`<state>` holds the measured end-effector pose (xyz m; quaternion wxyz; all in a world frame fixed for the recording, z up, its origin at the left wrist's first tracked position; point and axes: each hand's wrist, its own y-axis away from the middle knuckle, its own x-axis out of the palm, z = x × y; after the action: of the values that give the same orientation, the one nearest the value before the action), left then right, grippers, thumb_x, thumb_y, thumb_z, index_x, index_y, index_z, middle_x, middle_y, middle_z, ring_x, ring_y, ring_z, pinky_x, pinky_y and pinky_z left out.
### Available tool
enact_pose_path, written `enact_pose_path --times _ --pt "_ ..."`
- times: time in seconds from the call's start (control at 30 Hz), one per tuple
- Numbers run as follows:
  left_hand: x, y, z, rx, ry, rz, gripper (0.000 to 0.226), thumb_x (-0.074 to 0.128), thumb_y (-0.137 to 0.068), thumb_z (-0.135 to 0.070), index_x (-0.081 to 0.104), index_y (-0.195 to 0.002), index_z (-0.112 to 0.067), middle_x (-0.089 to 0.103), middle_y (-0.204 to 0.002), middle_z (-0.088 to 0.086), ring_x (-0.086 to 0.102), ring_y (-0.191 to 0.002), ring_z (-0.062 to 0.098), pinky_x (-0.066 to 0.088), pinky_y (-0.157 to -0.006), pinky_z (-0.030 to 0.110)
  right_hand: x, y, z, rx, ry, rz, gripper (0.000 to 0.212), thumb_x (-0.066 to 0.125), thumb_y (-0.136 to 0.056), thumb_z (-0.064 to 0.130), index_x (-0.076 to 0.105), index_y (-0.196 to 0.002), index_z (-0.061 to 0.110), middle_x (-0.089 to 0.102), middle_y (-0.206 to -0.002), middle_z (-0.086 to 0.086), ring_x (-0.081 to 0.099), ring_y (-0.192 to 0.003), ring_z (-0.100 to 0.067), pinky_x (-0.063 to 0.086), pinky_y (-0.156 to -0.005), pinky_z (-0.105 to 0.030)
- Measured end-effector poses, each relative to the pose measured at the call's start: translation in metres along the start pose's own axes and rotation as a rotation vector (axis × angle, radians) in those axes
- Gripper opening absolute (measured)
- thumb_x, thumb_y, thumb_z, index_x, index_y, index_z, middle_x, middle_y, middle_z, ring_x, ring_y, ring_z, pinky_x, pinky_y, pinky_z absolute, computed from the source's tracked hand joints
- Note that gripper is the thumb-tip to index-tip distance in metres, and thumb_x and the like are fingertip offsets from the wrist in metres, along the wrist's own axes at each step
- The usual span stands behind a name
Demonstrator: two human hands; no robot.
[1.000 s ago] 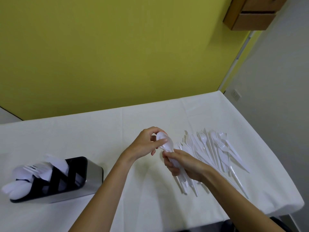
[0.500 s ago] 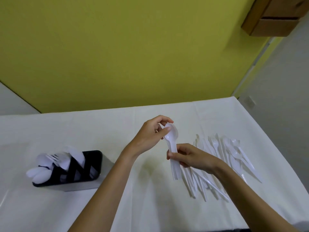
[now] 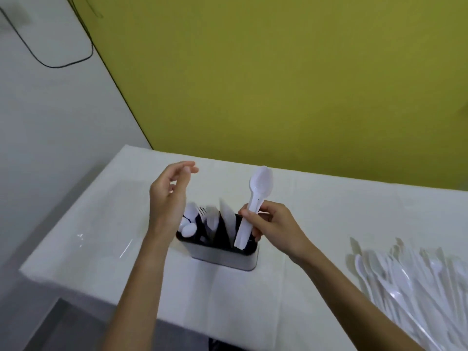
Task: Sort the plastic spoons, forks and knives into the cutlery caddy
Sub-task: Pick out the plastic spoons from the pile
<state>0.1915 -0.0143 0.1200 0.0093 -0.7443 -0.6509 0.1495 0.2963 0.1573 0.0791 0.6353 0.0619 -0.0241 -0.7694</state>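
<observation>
One view only is given, the head camera, and it looks down on a table [image 3: 329,224] with a white cloth. Near the middle stands the cutlery caddy [image 3: 222,257], a grey box with a dark inside and dividers. White spoon bowls lean in its left compartment, fork tines and some flat white pieces stand in the middle, and the right compartment looks nearly free.

The right hand [image 3: 273,229] has its fingers clamped on a small stack of spoons [image 3: 253,206], taken around the middle of the handles. The stack stands almost upright, a little tilted to the right at the top. Its long axis runs from the handle ends, low over the right end of the caddy, up to the bowls, which point up and away from the person. How many spoons are nested I cannot tell.

The left hand [image 3: 167,198] is above the left side of the caddy, fingers loosely curled and apart, holding nothing.

At the right edge lies the pile of unsorted cutlery [image 3: 410,282], well apart from the caddy.

I judge the spoons to be very light, thin and a bit springy, with a smooth surface that may slip. Nested pieces can slide apart, so a hold across the handles near the middle seems best.
</observation>
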Motion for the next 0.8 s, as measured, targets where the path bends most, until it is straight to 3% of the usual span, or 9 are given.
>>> enact_pose_path --times 0.1,0.23,0.33,0.43,0.53,0.7,0.8 --pt "-0.034 -0.004 0.037 -0.159 0.06 -0.059 0.027 0.04 -0.097 -0.029 0.067 -0.093 -0.028 0.07 -0.103 -0.007 0.059 -0.101 0.012 0.041 -0.085 0.03 0.04 -0.012 -0.001 -0.041 0.003 -0.077 0.008 0.065 -0.089 0.017 0.07 -0.086 0.011 0.07 -0.077 -0.003 0.061 -0.054 -0.013 0.054 -0.056 -0.029" --pt "-0.046 0.0 0.084 -0.388 0.179 0.01 0.041 0.031 -0.103 -0.037 0.067 -0.104 -0.017 0.068 -0.115 0.004 0.058 -0.116 0.019 0.04 -0.1 0.036 0.079 -0.028 -0.002 -0.085 0.12 -0.252 0.006 0.068 -0.086 0.023 0.07 -0.083 0.019 0.072 -0.072 0.001 0.068 -0.061 -0.017 0.057 -0.066 -0.04" --pt "-0.042 0.006 0.106 -0.472 0.283 0.07 0.049 0.026 -0.103 -0.04 0.065 -0.113 -0.013 0.066 -0.12 0.003 0.056 -0.121 0.016 0.038 -0.106 0.034 0.1 -0.039 0.0 -0.138 0.21 -0.339 0.008 0.069 -0.084 0.026 0.069 -0.085 0.017 0.068 -0.068 0.001 0.064 -0.062 -0.014 0.052 -0.063 -0.029" --pt "-0.037 0.009 0.121 -0.582 0.365 0.144 0.059 0.022 -0.101 -0.049 0.061 -0.122 -0.01 0.065 -0.124 0.004 0.056 -0.121 0.016 0.036 -0.111 0.039 0.115 -0.047 0.001 -0.089 0.341 -0.281 0.015 0.066 -0.086 0.026 0.063 -0.073 0.02 0.063 -0.062 0.008 0.059 -0.062 -0.006 0.043 -0.058 -0.015" --pt "-0.034 0.011 0.127 -0.62 0.415 0.215 0.068 0.015 -0.099 -0.056 0.058 -0.128 -0.012 0.065 -0.125 0.007 0.056 -0.122 0.02 0.035 -0.111 0.043 0.122 -0.05 0.001 -0.025 0.471 -0.205 0.026 0.06 -0.09 0.026 0.058 -0.065 0.019 0.066 -0.063 0.006 0.061 -0.065 -0.007 0.047 -0.062 -0.021" --pt "-0.032 0.016 0.126 -0.623 0.518 0.171 0.071 0.01 -0.101 -0.052 0.059 -0.126 -0.007 0.067 -0.121 0.007 0.058 -0.118 0.018 0.04 -0.104 0.034 0.119 -0.056 0.001 -0.099 0.64 -0.244 0.02 0.065 -0.084 0.04 0.063 -0.081 0.019 0.064 -0.072 0.011 0.061 -0.069 -0.011 0.051 -0.068 -0.03" --pt "-0.031 0.019 0.127 -0.643 0.581 0.151 0.074 0.008 -0.099 -0.055 0.058 -0.128 -0.008 0.065 -0.125 0.008 0.057 -0.119 0.018 0.043 -0.097 0.028 0.116 -0.056 0.001 -0.142 0.731 -0.313 0.037 0.065 -0.084 0.042 0.059 -0.113 0.021 0.061 -0.1 0.01 0.056 -0.076 -0.007 0.048 -0.067 -0.028"
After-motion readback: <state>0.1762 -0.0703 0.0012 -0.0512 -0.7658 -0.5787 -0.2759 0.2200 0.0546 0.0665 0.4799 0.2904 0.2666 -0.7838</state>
